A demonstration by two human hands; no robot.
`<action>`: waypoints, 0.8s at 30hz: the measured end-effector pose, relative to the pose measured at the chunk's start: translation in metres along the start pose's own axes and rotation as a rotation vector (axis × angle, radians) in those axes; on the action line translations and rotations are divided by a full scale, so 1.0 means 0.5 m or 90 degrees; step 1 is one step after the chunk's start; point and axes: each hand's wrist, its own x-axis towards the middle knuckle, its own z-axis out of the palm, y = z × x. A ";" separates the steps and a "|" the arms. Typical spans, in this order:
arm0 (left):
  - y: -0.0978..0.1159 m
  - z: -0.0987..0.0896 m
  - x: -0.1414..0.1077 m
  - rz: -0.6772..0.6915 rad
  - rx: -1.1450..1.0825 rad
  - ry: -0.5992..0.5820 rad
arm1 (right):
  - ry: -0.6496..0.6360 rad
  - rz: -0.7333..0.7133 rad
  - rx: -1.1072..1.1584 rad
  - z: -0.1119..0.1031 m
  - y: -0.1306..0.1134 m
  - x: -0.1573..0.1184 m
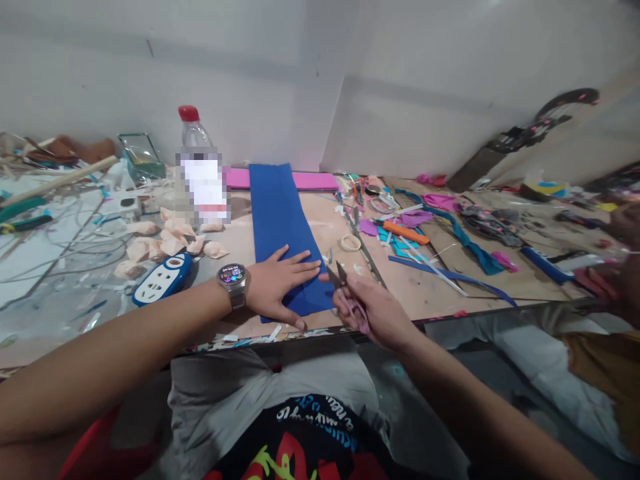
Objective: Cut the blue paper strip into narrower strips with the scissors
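Note:
A long blue sheet (280,213) lies from the back of the table to its front edge, over a pink strip (315,181). My left hand (277,283), with a watch on its wrist, rests flat on the sheet's near part, fingers spread. At the sheet's right near corner, my right hand (370,307) grips scissors (357,313) with pinkish handles. Their dark blades are parted and point up and left beside the sheet's right edge. Whether the blades touch the sheet is unclear.
A blue-and-white power strip (163,280), crumpled peach pieces (173,237) and a red-capped bottle (197,133) stand left. A tape ring (351,243), an orange cutter (406,233) and blue strips (455,273) lie right. Another person's hand (625,223) shows at far right.

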 end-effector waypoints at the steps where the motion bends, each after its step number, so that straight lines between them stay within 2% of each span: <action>1: 0.006 -0.001 0.000 0.013 0.011 -0.024 | 0.006 0.043 0.037 0.001 0.015 -0.022; 3: 0.017 -0.003 0.001 0.023 0.031 -0.055 | 0.027 0.048 0.130 0.004 0.033 -0.056; 7: 0.028 -0.009 0.001 0.011 0.045 -0.068 | 0.005 0.115 0.218 0.013 0.043 -0.088; 11: 0.025 -0.012 -0.001 0.018 0.046 -0.052 | -0.002 0.169 0.214 0.028 0.058 -0.099; 16: 0.024 -0.012 -0.002 0.064 0.060 0.003 | -0.013 0.198 0.191 0.048 0.083 -0.115; 24: 0.033 -0.023 -0.007 0.114 0.076 0.050 | -0.057 0.238 0.139 0.053 0.078 -0.124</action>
